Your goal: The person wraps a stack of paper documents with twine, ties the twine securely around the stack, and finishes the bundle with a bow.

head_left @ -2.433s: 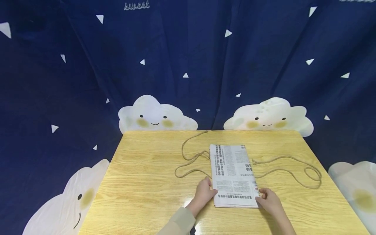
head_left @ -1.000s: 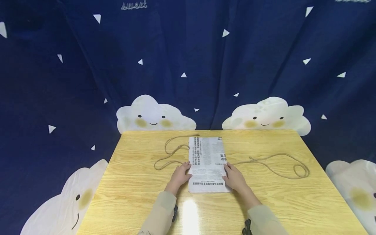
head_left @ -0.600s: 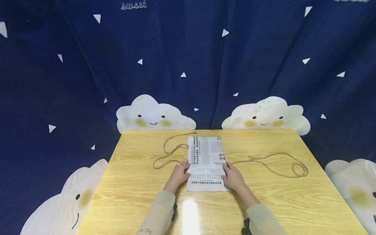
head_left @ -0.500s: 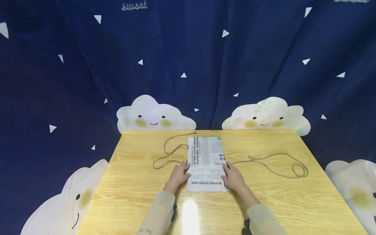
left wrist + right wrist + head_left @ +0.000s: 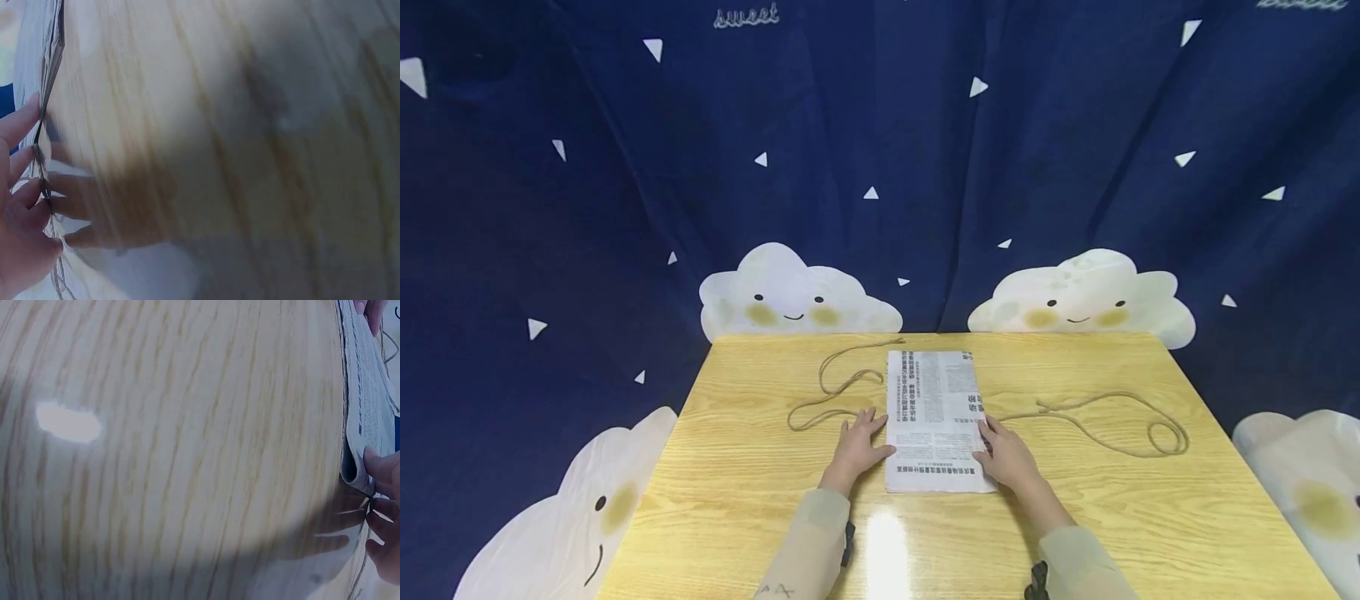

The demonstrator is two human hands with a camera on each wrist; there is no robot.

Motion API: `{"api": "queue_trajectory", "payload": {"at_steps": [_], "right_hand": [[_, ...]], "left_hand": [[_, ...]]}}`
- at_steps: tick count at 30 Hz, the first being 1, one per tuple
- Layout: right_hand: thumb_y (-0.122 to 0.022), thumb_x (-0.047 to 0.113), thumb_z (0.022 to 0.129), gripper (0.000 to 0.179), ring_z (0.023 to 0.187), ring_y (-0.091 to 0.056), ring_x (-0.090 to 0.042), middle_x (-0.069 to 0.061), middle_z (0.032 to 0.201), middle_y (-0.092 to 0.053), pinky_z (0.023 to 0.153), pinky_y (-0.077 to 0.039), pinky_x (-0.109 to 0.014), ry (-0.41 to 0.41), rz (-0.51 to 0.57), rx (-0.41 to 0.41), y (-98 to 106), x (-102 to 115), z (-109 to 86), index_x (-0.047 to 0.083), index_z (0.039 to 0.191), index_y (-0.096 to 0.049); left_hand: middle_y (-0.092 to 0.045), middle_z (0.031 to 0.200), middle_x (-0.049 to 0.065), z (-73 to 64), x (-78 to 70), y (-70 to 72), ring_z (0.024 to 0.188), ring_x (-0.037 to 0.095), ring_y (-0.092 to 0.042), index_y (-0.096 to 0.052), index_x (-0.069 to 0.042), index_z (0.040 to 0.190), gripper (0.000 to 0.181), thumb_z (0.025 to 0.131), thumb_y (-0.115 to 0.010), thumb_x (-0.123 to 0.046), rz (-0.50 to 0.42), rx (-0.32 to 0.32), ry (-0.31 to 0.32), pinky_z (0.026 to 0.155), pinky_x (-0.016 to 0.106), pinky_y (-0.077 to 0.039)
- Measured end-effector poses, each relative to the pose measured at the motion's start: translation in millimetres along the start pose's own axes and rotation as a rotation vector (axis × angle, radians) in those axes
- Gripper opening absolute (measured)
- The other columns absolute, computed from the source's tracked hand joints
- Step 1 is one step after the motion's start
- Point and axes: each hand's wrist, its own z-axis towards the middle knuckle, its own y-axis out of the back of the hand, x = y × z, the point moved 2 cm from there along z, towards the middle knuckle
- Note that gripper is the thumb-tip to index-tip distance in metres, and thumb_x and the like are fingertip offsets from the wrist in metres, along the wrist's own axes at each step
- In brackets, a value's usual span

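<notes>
While the left grip [image 5: 854, 450] touches one side edge of the folded newspaper [image 5: 934, 421] with fingers spread, the right grip [image 5: 1009, 455], thumb and forefinger apart, touches the other. The newspaper lies flat on the worktop [image 5: 730, 467], between both grips; cord [image 5: 1153, 456] lies outboard of each.

From the newspapers [image 5: 934, 417], a hand could pass over the bench [image 5: 951, 554] at 6 o'clock; left grip [image 5: 854, 450] blocks 8, right grip [image 5: 1012, 458] 4, rope bends [image 5: 823, 367] 10, a rope loop [image 5: 1120, 393] 3.
</notes>
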Motion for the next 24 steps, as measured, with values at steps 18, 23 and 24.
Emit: {"api": "queue_trajectory", "payload": {"at_steps": [18,23,24], "right_hand": [[-0.065,0.018,0.083,0.061,0.126,-0.032,-0.044,-0.025,0.142,-0.029,0.101,-0.031,-0.054,-0.049,0.084,0.03,-4.5,-1.9,-1.1,-0.005,0.134,-0.039],[-0.064,0.018,0.083,0.061,0.126,-0.031,-0.044,-0.024,0.143,-0.028,0.101,-0.031,-0.054,-0.05,0.084,0.026,-6.0,-3.8,-0.7,-0.004,0.134,-0.038],[-0.064,0.018,0.084,0.061,0.126,-0.031,-0.044,-0.025,0.143,-0.028,0.101,-0.03,-0.054,-0.049,0.084,0.027,-6.2,-4.1,-0.7,-0.004,0.134,-0.038]], "left_hand": [[-0.058,0.087,0.018,-1.9,3.0,9.9,0.08,0.03,-0.056,-0.058,0.008,0.091,0.022,0.083,-0.065,-0.011,-0.176,-0.556,0.291,0.067,0.039,-0.05],[-0.045,0.051,0.002,3.3,9.0,19.2,0.045,0.015,-0.041,-0.05,-0.003,0.06,0.036,0.084,-0.064,-0.025,-0.155,-0.506,0.486,0.037,0.026,-0.032],[-0.04,0.048,0.0,5.3,9.7,20.3,0.042,0.013,-0.036,-0.047,-0.006,0.055,0.04,0.084,-0.064,-0.028,-0.149,-0.487,0.511,0.035,0.025,-0.028]]}}
